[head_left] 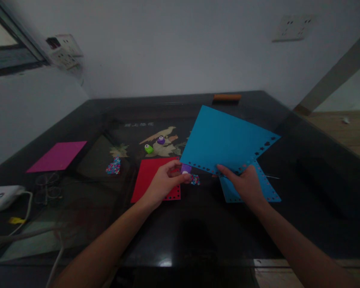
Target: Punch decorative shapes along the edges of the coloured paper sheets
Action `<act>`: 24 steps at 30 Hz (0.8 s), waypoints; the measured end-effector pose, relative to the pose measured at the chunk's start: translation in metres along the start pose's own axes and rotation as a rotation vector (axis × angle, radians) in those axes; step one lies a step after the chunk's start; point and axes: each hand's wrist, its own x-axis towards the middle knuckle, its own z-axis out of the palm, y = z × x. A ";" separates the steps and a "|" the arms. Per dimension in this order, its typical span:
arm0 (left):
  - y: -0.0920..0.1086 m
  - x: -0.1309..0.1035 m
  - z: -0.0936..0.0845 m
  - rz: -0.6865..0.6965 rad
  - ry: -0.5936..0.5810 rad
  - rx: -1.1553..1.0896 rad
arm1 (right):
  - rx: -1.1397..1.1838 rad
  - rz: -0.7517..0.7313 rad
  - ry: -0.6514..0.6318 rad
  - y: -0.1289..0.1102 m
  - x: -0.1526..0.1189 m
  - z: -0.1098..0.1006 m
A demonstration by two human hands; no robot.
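A dark glass-topped table (198, 240) is filling a dim room with pale walls, and above its middle a blue paper sheet (225, 140) is being held lifted and tilted, its lower edge lined with small punched holes. The right hand (246, 186) is pinching that sheet at the lower edge, thumb on top and fingers underneath. The left hand (165, 182) is closing its fingertips around a small purple punch (186, 169), which is sitting right at the sheet's punched edge (whether the paper is inside its slot cannot be told). Under the right hand a second blue sheet (267, 188) is lying flat, also with holes along its border. Under the left hand a red sheet (148, 178) is resting on the table, and a small heap of coloured punchings (195, 180) is lying just beside it. Further back, a green punch (149, 149) and another purple punch (161, 140) are standing near each other, with a second heap of punchings (114, 166) to their left. A magenta sheet (57, 156) is lying well apart at the far left.
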 end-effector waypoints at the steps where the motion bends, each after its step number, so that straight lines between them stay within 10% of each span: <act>1: 0.000 0.000 0.000 0.001 -0.001 0.000 | 0.004 -0.012 -0.006 0.000 0.000 0.000; 24: 0.002 -0.001 0.000 0.016 0.019 0.017 | 0.003 -0.028 0.013 -0.008 0.001 -0.002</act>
